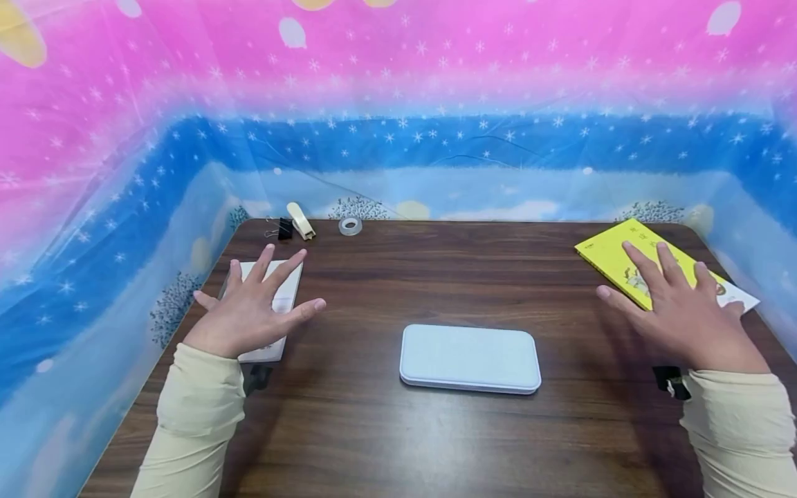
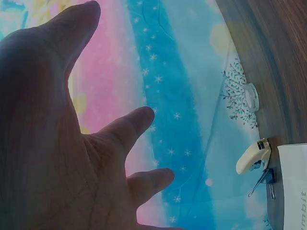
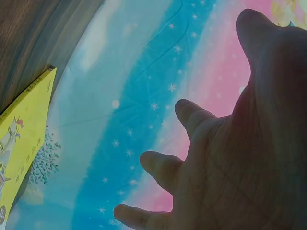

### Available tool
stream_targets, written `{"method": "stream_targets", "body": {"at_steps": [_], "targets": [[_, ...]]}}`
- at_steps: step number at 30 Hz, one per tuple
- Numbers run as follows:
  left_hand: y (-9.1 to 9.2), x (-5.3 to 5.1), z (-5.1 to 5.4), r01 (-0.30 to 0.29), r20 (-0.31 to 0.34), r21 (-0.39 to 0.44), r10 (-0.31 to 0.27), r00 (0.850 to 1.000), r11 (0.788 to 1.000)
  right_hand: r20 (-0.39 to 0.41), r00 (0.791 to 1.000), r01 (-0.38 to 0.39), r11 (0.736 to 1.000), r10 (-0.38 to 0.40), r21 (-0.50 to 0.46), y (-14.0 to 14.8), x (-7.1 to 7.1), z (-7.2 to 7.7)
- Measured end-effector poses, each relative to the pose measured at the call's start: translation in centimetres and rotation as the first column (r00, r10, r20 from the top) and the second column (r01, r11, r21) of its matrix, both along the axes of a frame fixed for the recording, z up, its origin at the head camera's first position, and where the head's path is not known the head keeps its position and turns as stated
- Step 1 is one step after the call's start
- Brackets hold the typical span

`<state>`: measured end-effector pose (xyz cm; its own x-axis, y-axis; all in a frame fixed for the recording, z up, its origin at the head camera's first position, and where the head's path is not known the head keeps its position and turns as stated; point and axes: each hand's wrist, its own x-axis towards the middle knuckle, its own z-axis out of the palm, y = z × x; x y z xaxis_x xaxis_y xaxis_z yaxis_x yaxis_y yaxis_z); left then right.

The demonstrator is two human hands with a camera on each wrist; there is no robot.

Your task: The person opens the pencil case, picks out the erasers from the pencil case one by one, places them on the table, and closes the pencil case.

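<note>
Backdrop [image 1: 398, 142], pink and blue, snowflake-patterned; before it, a dark wood tabletop [image 1: 473, 449], here read as a dial with 12 at the far edge. At centre: one white case [image 1: 470, 358], lying flat. At 10: white pad [image 1: 287, 294], partly hidden by the left hand [image 1: 245, 315]. At 2: yellow book [image 1: 613, 258], set askew near the edge, partly hidden by the right hand [image 1: 691, 311]. Between 10 and 11, along the rim: black clip [image 1: 286, 229], beige tool [image 1: 301, 221], tape roll [image 1: 351, 227]. Both hands are raised, fingers spread wide, nothing held. Risks, as judged: the book could be pushed off the edge by a careless sweep of the right hand; clip and tool could be knocked off the back if the left were overreached; the case, if pressed at one end only, could be spun.
</note>
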<state>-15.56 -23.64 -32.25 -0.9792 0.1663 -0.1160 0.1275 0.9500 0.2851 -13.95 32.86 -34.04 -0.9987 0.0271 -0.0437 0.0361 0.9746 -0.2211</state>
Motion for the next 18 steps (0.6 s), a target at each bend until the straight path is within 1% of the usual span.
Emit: {"method": "stream_targets", "body": {"at_steps": [2, 4, 5, 6, 7, 8, 9, 10, 11, 13, 14, 15, 16, 17, 18], "targets": [[0.1, -0.1, -0.2, 0.007, -0.006, -0.002, -0.007, 1.000, 1.000, -0.001, 1.000, -0.014, 1.000, 0.014, -0.002, -0.2, -0.1, -0.1], [0.5, -0.2, -0.5, 0.025, -0.032, -0.008, -0.025, 0.999, 1.000, -0.001, 0.999, -0.044, 0.999, 0.044, 0.007, -0.6, -0.3, -0.3], [0.8, -0.2, -0.7, 0.039, -0.051, -0.009, -0.040, 0.998, 0.999, -0.019, 0.997, -0.070, 0.997, 0.071, 0.028, -1.0, -0.3, -0.4], [1.2, -0.3, -0.9, 0.058, -0.077, -0.006, -0.058, 0.995, 0.998, -0.047, 0.994, -0.100, 0.994, 0.102, 0.050, -1.6, -0.4, -0.5], [1.7, -0.4, -1.2, 0.081, -0.108, -0.001, -0.081, 0.991, 0.997, -0.089, 0.986, -0.136, 0.988, 0.143, 0.075, -2.4, -0.4, -0.7], [2.2, -0.5, -1.5, 0.113, -0.146, 0.013, -0.110, 0.983, 0.993, -0.145, 0.970, -0.181, 0.979, 0.193, 0.094, -3.4, -0.3, -0.8], [2.9, -0.6, -2.0, 0.150, -0.186, 0.037, -0.141, 0.972, 0.988, -0.217, 0.942, -0.235, 0.965, 0.255, 0.113, -4.5, -0.2, -1.0], [3.6, -0.8, -2.5, 0.185, -0.211, 0.073, -0.166, 0.963, 0.980, -0.297, 0.899, -0.293, 0.946, 0.321, 0.137, -5.7, -0.1, -1.3], [4.3, -0.9, -3.0, 0.219, -0.228, 0.114, -0.189, 0.955, 0.969, -0.377, 0.844, -0.349, 0.924, 0.383, 0.156, -7.0, 0.2, -1.6], [5.9, -1.0, -4.2, 0.282, -0.237, 0.212, -0.231, 0.944, 0.936, -0.489, 0.724, -0.469, 0.867, 0.487, 0.169, -9.6, 0.8, -2.3], [6.6, -0.9, -4.7, 0.303, -0.227, 0.269, -0.246, 0.942, 0.914, -0.523, 0.669, -0.521, 0.835, 0.528, 0.178, -10.8, 1.2, -2.7], [7.3, -0.9, -5.3, 0.309, -0.202, 0.328, -0.253, 0.946, 0.893, -0.544, 0.622, -0.561, 0.805, 0.564, 0.192, -11.9, 1.5, -3.1], [7.9, -0.8, -5.9, 0.304, -0.167, 0.382, -0.258, 0.952, 0.873, -0.547, 0.593, -0.592, 0.781, 0.591, 0.201, -12.9, 2.0, -3.5], [8.4, -0.8, -6.4, 0.302, -0.139, 0.429, -0.268, 0.953, 0.851, -0.541, 0.576, -0.615, 0.761, 0.613, 0.207, -13.8, 2.4, -3.9], [8.9, -0.7, -6.9, 0.292, -0.104, 0.472, -0.277, 0.955, 0.832, -0.530, 0.565, -0.632, 0.744, 0.633, 0.215, -14.5, 2.8, -4.2]]}}
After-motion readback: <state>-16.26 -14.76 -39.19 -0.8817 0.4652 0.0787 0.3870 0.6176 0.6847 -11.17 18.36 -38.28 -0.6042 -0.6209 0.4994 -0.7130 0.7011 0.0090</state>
